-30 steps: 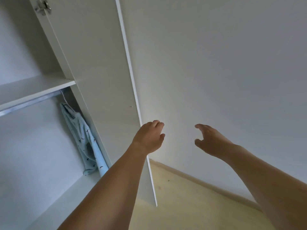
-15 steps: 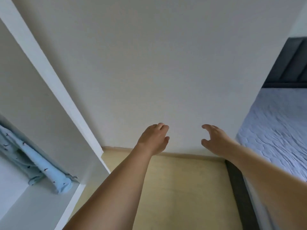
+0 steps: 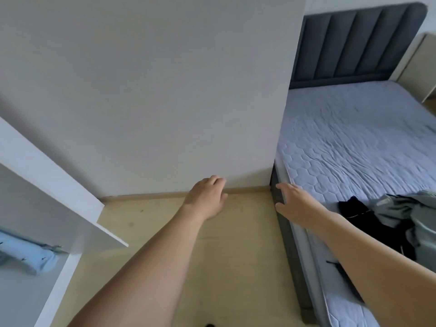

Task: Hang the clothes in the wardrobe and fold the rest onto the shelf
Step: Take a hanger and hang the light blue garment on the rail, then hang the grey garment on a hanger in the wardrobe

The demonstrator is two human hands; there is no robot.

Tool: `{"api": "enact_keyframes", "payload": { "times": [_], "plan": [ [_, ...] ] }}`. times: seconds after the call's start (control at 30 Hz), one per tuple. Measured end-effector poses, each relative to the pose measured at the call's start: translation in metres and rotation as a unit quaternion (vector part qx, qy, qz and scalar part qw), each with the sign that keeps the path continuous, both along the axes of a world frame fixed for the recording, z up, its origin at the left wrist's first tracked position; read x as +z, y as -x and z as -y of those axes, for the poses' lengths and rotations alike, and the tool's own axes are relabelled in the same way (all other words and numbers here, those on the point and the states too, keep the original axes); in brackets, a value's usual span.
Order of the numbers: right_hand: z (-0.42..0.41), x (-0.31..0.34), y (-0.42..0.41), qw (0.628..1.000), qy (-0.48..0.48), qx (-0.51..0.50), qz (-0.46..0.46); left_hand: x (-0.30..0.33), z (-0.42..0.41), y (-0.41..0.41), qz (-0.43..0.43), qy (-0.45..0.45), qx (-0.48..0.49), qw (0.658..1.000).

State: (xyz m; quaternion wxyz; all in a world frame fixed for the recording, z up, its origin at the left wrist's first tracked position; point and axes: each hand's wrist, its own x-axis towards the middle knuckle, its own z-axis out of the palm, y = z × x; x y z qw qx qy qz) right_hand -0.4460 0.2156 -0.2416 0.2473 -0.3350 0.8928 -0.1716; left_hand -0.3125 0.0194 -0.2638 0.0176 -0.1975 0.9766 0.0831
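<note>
Both arms reach forward over the floor. My left hand [image 3: 207,197] hangs with relaxed fingers and holds nothing. My right hand [image 3: 295,201] is spread and empty, level with the near corner of the bed [image 3: 354,142]. On the bed at the right lie a black garment [image 3: 358,213] and a grey-green garment [image 3: 405,211] in a loose heap. A light blue patterned garment [image 3: 26,253] hangs inside the white wardrobe [image 3: 47,175] at the left edge.
A white wall [image 3: 165,90] faces me, with a wooden skirting along the yellow floor [image 3: 212,267]. The bed has a dark grey padded headboard [image 3: 354,43] and a dark frame. A pale cabinet [image 3: 422,62] stands beyond the bed.
The view has swung right, from the wardrobe interior to the wall, floor and bed. Both hands stayed empty in front of me; the clothes on the bed came into sight.
</note>
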Motion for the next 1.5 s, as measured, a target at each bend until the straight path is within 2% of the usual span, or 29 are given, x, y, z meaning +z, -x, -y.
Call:
{"api": "enact_keyframes", "payload": {
  "times": [0.13, 0.27, 0.53, 0.7, 0.83, 0.97, 1.17, 1.37, 1.43, 1.5],
  "plan": [
    [-0.077, -0.030, 0.042, 0.999, -0.028, 0.001, 0.034, -0.027, -0.074, 0.037, 0.027, -0.023, 0.013, 0.999],
    [-0.132, -0.049, 0.073, 0.997, -0.047, -0.007, 0.067, -0.045, -0.124, 0.069, 0.080, -0.043, -0.037, 0.995],
    [-0.210, -0.076, 0.156, 0.991, -0.061, -0.083, 0.080, -0.080, -0.147, 0.159, 0.159, -0.086, 0.003, 0.984],
    [-0.267, -0.092, 0.216, 0.983, -0.074, -0.134, 0.099, -0.097, -0.213, 0.226, 0.165, -0.137, -0.014, 0.977],
    [-0.327, -0.114, 0.277, 0.983, -0.080, -0.129, 0.101, -0.112, -0.287, 0.295, 0.141, -0.224, 0.092, 0.960],
    [-0.399, -0.136, 0.347, 0.983, -0.096, -0.121, 0.099, -0.117, -0.371, 0.367, 0.127, -0.271, 0.086, 0.950],
    [-0.517, -0.155, 0.460, 0.971, -0.137, -0.151, 0.124, -0.131, -0.477, 0.453, 0.169, -0.267, 0.057, 0.947],
    [-0.576, -0.191, 0.555, 0.962, -0.112, -0.213, 0.127, -0.163, -0.524, 0.560, 0.176, -0.286, 0.064, 0.940],
    [-0.584, -0.211, 0.584, 0.961, -0.097, -0.233, 0.112, -0.180, -0.535, 0.605, 0.161, -0.320, 0.096, 0.929],
    [-0.591, -0.238, 0.613, 0.956, -0.094, -0.254, 0.112, -0.207, -0.550, 0.652, 0.152, -0.387, 0.151, 0.897]
  ]
}}
